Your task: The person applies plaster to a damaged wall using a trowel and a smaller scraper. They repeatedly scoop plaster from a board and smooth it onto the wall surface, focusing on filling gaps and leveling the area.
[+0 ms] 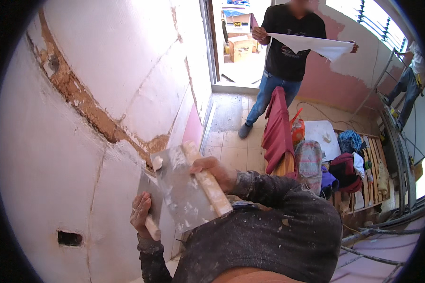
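My right hand (216, 173) is wrapped round the wooden handle of a wide plastering trowel (179, 195), its flat metal blade smeared with plaster. A small lump of plaster (158, 162) sits at the blade's far left corner. Lower left, my left hand (141, 213) grips a smaller plastering trowel (151, 186), fingers against its metal blade and the wooden handle showing below them. The two blades are close together; whether they touch I cannot tell. Just beyond them runs a long, rough brown channel (87, 101) in the white wall (66, 155).
A dark electrical-box hole (70, 238) is cut in the wall. Ahead, a person (293, 47) holds a white sheet by a doorway. A maroon cloth (276, 127) drapes wood near my right arm; clothes and bags lie beyond. Another person (406, 89) stands on scaffolding at right.
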Available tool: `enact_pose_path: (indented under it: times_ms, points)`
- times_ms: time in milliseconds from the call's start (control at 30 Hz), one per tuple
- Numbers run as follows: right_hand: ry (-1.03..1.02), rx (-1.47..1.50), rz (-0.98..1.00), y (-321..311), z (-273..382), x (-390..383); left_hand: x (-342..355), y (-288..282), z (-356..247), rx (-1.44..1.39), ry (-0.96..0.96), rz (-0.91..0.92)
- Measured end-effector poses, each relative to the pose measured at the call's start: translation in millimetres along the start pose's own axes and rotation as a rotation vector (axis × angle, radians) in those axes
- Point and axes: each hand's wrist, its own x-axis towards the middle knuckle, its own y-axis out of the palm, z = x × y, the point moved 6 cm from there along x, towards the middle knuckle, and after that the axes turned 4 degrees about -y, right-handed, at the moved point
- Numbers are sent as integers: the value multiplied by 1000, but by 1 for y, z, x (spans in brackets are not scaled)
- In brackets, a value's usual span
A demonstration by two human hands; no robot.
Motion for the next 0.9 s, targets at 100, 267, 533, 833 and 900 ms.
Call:
enact_pose_path:
  times_ms: [100, 267, 533, 833, 900]
  points:
    - [57, 185, -95, -22, 32, -1, 3, -2, 17, 119, -32, 140]
    - [-146, 72, -106, -73, 90, 7, -15, -68, 88, 136, -399, -235]
    - [-291, 39, -233, -101, 149, 7, -1, -240, 103, 402, -644, -743]
    - [-326, 151, -351, -120, 157, 23, 22, -255, 112, 879, -439, -711]
    - [-297, 176, -377, -126, 153, 28, 31, -243, 92, 1010, -325, -814]
